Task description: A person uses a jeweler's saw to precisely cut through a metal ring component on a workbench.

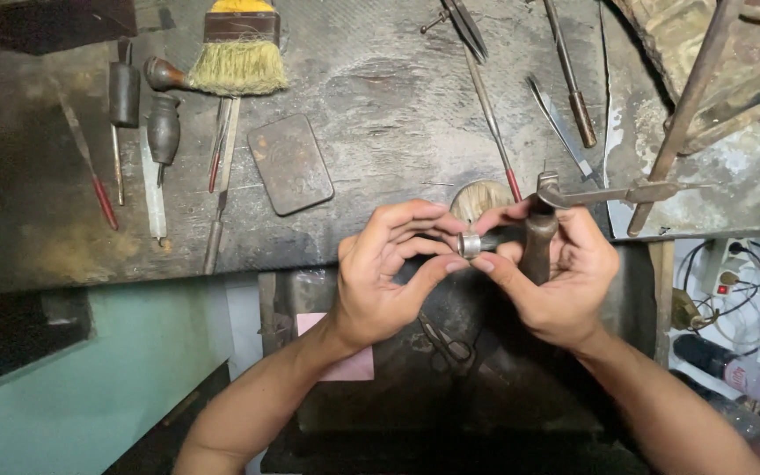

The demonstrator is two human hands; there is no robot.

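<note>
A small silver ring (469, 244) is held between the two hands, just in front of the edge of the dark, worn workbench (380, 97). The left hand (386, 277) is curled, and the ring is pinched by its fingertips. The right hand (565, 277) is wrapped around a dark wooden handle (538, 251), and the ring is touched by its thumb. On the bench, well apart, a yellow brush (237, 48), a flat dark tin (290, 164) and thin tools are laid out.
</note>
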